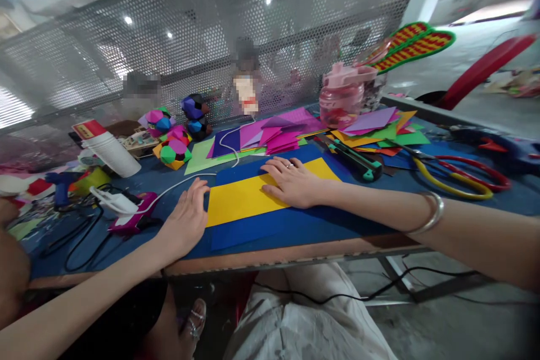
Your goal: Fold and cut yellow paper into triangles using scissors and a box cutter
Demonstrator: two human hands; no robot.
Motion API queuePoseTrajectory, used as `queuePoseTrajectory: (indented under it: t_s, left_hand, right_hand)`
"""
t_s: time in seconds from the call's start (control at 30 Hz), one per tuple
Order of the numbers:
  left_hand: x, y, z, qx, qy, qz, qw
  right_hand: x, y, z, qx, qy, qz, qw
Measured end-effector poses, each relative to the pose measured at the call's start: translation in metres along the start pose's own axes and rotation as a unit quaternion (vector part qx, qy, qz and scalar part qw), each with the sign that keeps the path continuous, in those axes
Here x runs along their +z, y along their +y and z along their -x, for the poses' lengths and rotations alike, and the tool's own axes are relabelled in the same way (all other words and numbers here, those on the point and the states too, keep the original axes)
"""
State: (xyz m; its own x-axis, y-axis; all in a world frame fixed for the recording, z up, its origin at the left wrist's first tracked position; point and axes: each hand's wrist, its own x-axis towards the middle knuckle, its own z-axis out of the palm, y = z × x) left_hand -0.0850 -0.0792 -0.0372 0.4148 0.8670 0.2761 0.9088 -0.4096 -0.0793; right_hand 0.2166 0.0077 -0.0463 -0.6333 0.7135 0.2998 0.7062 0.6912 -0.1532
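A long yellow paper strip [240,201] lies across a blue sheet [248,230] near the table's front edge. My right hand [291,181] rests flat on the strip right of its middle, fingers spread, a ring on one finger and a silver bangle on the wrist. At the strip's left end stands my left hand [188,219], its fingers stretched out and its fingertips at the paper's short edge. Neither hand grasps anything. Just beyond my right hand lies a green and black utility knife [354,157].
Red and yellow scissors [455,174] lie at the right, near a blue glue gun [506,149]. Behind are coloured paper pieces [282,132] and a pink bottle [341,98]. Leftward are paper cups [113,152], folded paper balls [172,149] and a purple power strip [134,216] with cables.
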Motion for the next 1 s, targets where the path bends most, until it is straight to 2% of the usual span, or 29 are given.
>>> queuePoseTrajectory:
  t_s: [0.13, 0.23, 0.37, 0.43, 0.53, 0.63, 0.73, 0.8, 0.9, 1.0]
  left_hand:
    - [-0.013, -0.001, -0.01, 0.032, 0.009, 0.048, 0.998]
    - [-0.015, 0.007, -0.033, 0.119, 0.017, 0.115, 0.986]
    - [0.0, 0.02, -0.066, 0.228, -0.031, 0.198, 0.953]
    - [0.01, 0.023, -0.077, 0.24, -0.05, 0.23, 0.942]
    - [0.023, 0.022, -0.081, 0.238, -0.048, 0.262, 0.934]
    - [0.032, 0.019, -0.08, 0.24, -0.028, 0.292, 0.925]
    - [0.038, 0.016, -0.081, 0.244, -0.02, 0.308, 0.919]
    - [0.042, 0.015, -0.082, 0.251, -0.018, 0.311, 0.916]
    - [0.044, 0.015, -0.084, 0.253, -0.013, 0.311, 0.916]
    - [0.039, 0.018, -0.083, 0.242, -0.021, 0.307, 0.92]
  right_hand:
    - [-0.004, -0.002, 0.003, 0.003, 0.003, 0.004, 1.0]
    - [-0.005, -0.003, 0.004, 0.007, 0.004, 0.013, 1.0]
    - [-0.007, -0.006, 0.005, 0.015, 0.02, 0.027, 0.999]
    - [-0.013, -0.008, 0.007, 0.024, 0.036, 0.039, 0.998]
    - [-0.031, -0.002, 0.016, 0.053, 0.075, 0.061, 0.994]
    - [-0.062, 0.018, 0.042, 0.125, 0.122, 0.088, 0.981]
    - [-0.096, 0.05, 0.089, 0.235, 0.145, 0.125, 0.953]
    - [-0.112, 0.071, 0.124, 0.309, 0.143, 0.152, 0.928]
    - [-0.117, 0.094, 0.168, 0.383, 0.112, 0.16, 0.903]
    - [-0.108, 0.104, 0.189, 0.403, 0.098, 0.138, 0.9]
